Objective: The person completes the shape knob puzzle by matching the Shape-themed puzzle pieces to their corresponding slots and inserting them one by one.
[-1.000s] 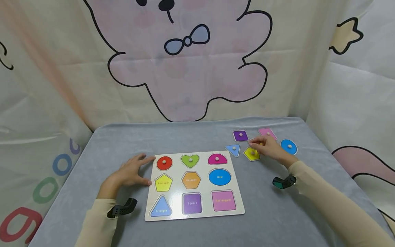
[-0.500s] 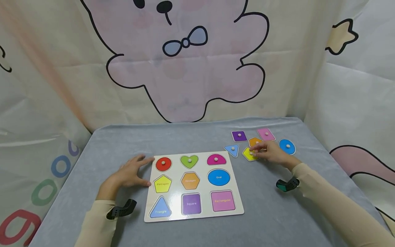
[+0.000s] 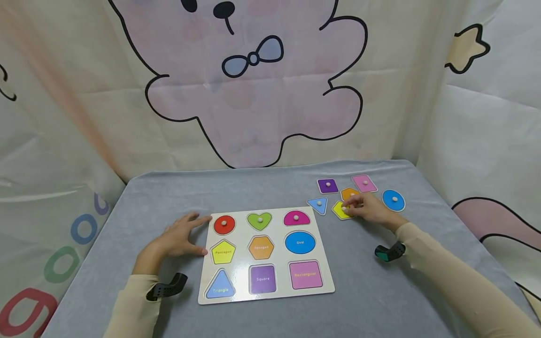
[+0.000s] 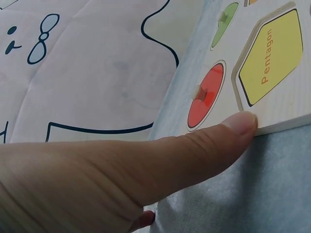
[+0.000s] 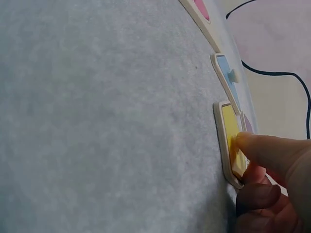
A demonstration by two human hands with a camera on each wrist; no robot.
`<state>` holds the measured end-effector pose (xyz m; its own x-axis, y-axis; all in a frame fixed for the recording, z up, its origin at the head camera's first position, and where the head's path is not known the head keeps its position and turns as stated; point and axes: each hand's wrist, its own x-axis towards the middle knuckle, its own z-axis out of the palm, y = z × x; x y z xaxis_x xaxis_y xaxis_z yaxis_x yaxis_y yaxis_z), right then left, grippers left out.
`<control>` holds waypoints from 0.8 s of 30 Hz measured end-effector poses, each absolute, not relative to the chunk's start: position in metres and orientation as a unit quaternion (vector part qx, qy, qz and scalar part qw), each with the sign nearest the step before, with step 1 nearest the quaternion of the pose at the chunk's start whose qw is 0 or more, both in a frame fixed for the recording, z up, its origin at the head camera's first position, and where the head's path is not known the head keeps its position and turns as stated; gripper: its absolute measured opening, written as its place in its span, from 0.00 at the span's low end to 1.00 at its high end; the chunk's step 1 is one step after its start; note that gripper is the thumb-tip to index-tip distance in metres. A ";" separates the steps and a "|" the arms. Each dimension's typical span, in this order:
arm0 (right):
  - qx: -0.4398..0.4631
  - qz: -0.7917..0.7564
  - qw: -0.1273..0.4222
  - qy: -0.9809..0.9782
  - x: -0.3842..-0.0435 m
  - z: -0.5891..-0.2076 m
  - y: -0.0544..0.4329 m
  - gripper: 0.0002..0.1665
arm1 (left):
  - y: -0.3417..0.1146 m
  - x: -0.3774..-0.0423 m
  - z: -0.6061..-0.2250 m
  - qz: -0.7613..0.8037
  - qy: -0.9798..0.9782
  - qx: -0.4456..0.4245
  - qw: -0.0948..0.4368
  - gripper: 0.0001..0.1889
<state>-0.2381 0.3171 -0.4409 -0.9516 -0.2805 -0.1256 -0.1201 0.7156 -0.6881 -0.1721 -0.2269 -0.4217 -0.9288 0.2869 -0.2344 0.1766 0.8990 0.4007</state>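
Note:
A white wooden shape-puzzle board (image 3: pixel 243 225) lies on the table. Its red circle (image 3: pixel 224 231), green heart (image 3: pixel 259 227) and magenta half-circle (image 3: pixel 297 223) slots hold knobbed pieces; the other slots show printed shapes with labels. Along the board's left edge my left hand (image 3: pixel 175 237) rests with fingers spread, the thumb touching near the printed pentagon (image 4: pixel 269 58). At the upper right my right hand (image 3: pixel 372 208) pinches the yellow pentagon piece (image 5: pixel 230 124) by its knob, between thumb and bent fingers. The piece lies on the cloth, partly covered by the fingertips.
Around the right hand lie a blue triangle piece (image 3: pixel 318 206), a purple square (image 3: pixel 328 186), an orange hexagon (image 3: pixel 348 192), a pink rectangle (image 3: pixel 365 182) and a blue oval (image 3: pixel 393 201). The triangle piece sits close to the board's upper right corner.
My right hand has shifted from over the orange hexagon piece, nearer to me, onto the yellow pentagon piece's knob. The hexagon is uncovered now. My left hand stays at the board.

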 end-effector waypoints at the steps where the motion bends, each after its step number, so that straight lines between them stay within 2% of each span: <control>1: -0.111 -0.358 0.108 0.921 -0.238 -0.442 0.318 0.15 | -0.227 -0.172 -0.422 0.190 0.964 0.120 0.145 0.52; 24: -0.134 -0.379 0.037 0.915 -0.229 -0.419 0.296 0.12 | -0.227 -0.171 -0.422 0.189 0.964 0.122 0.138 0.52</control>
<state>-0.2294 0.2960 -0.4188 -0.9614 -0.2731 0.0327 -0.2163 0.6772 -0.7033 -0.1714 -0.2271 -0.4215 -0.9320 0.2876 -0.2205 0.1829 0.8986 0.3988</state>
